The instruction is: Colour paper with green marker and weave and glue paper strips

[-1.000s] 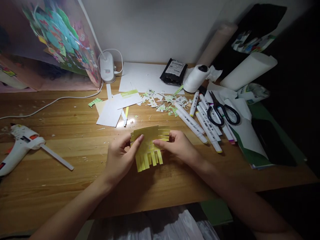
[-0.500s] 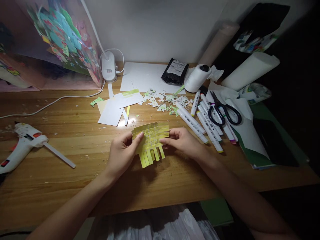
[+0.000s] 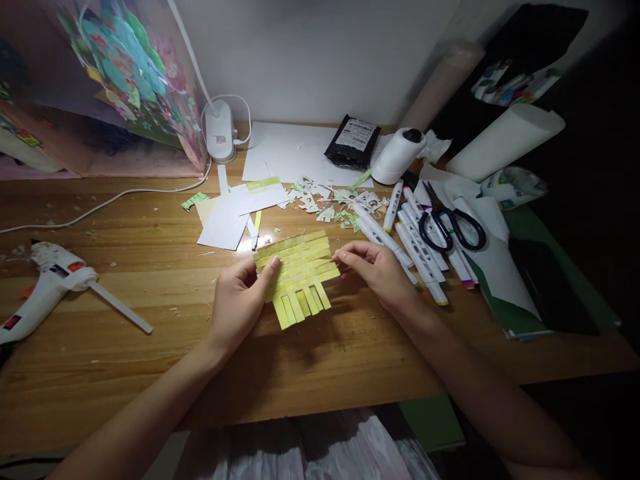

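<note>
A yellow woven paper mat (image 3: 299, 267) is held up over the table, its loose strip ends sticking out at the bottom and right. My left hand (image 3: 243, 287) grips its left edge, thumb on top and fingers behind. At the right edge my right hand (image 3: 375, 270) has thumb and index finger pinched together by the strip ends. The exact contact there is small and partly hidden.
Paper scraps (image 3: 330, 203) and white paper pieces (image 3: 225, 223) lie behind the mat. To the right are markers (image 3: 420, 260), black-handled scissors (image 3: 450, 223) and a white roll (image 3: 399, 157). A glue gun (image 3: 47, 287) rests at left; a black packet (image 3: 353, 142) lies at the back.
The mat has tilted to face me more and shifted slightly left and up. My right thumb has slid off its face to the right edge, and the strips there are more spread.
</note>
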Available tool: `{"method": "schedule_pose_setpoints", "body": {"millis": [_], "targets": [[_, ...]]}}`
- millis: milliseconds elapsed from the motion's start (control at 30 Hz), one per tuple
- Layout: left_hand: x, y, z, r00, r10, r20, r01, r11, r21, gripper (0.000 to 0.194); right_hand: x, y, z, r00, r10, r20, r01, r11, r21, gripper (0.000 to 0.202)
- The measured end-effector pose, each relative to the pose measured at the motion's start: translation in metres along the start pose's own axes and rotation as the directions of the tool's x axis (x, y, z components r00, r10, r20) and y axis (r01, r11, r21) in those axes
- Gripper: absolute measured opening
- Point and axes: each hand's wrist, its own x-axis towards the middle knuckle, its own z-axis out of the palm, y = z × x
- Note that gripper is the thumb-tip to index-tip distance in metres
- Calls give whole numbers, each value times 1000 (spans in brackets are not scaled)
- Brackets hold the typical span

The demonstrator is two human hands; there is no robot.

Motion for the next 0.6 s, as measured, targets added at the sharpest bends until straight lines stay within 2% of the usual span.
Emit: {"method": "schedule_pose_setpoints", "body": {"millis": [167,233,433,600], "targets": [[-4,-2,1,999,35,38,-35,999,-2,33,-5,3,10,979,91,180,-100,994,43,25],[-6,-2,2,997,55,48,-56,998,19,32,-7,6,15,970,106,217,-128,988,90,28],[-6,-1,4,996,64,63,-67,997,50,30,-7,7,12,963,157,219,-185,976,112,29],[-5,-2,5,997,53,58,-55,998,42,32,-5,2,9,986,117,122,-120,993,19,24]]}}
